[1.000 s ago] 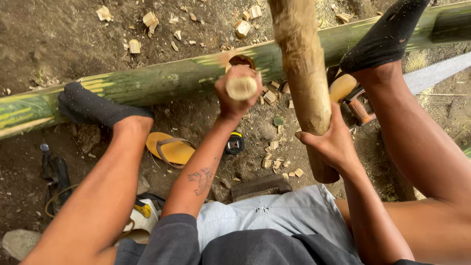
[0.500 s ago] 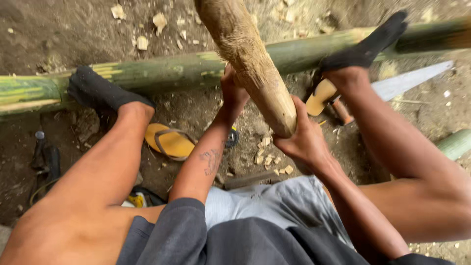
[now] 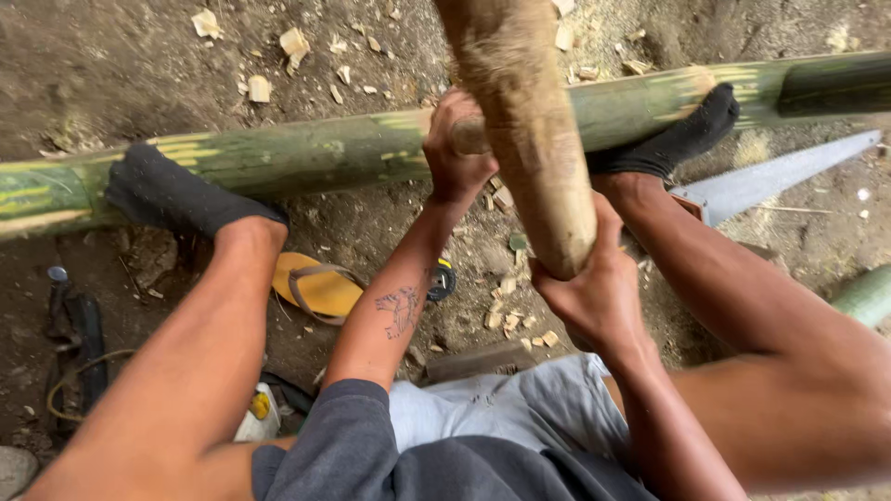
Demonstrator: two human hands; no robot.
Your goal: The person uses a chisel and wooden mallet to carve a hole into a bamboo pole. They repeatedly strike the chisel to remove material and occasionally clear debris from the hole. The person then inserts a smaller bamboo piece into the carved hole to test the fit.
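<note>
A thick brown bamboo pole (image 3: 524, 130) rises from between my legs towards the camera. My right hand (image 3: 599, 292) grips its lower end. My left hand (image 3: 457, 153) is closed around a short light wooden piece (image 3: 469, 137) held against the pole's left side. Behind the hands a long green bamboo stalk (image 3: 316, 153) lies across the dirt, with both my black-socked feet (image 3: 181, 199) (image 3: 677, 139) resting on it.
A hand saw (image 3: 775, 176) lies on the ground at the right. A yellow sandal (image 3: 316, 288) and a small tape measure (image 3: 441, 278) sit between my legs. Several wood chips (image 3: 510, 311) litter the dirt. Dark tools (image 3: 74, 334) lie at the left.
The camera has shifted, so the brown pole appears further left and more upright. My left hand moved up against the pole with the short piece; the right hand keeps its grip.
</note>
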